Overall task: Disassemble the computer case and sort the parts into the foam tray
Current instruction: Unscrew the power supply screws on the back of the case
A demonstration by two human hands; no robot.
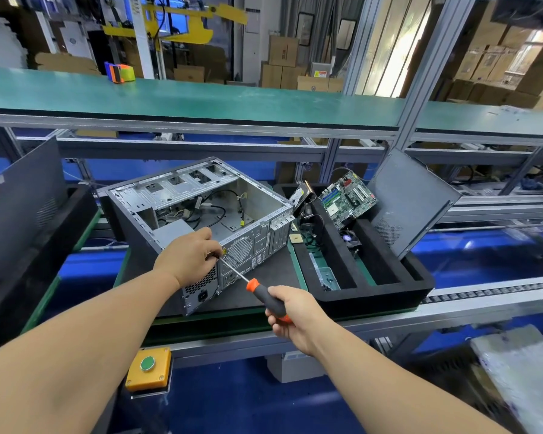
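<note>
The open computer case lies on its side on the work pallet, rear panel toward me, with loose cables inside. My right hand grips the orange and black handle of a screwdriver. Its shaft runs up-left to the top of the case's rear panel. There my left hand pinches the shaft near its tip, beside the round fan grille. To the right sits the black foam tray. A green motherboard and the grey side panel lean in it.
A small clear box with screws sits in the tray's left slot. A second dark panel and foam tray stand at the left. A yellow box with a green button hangs below the bench edge. A green shelf runs overhead behind the case.
</note>
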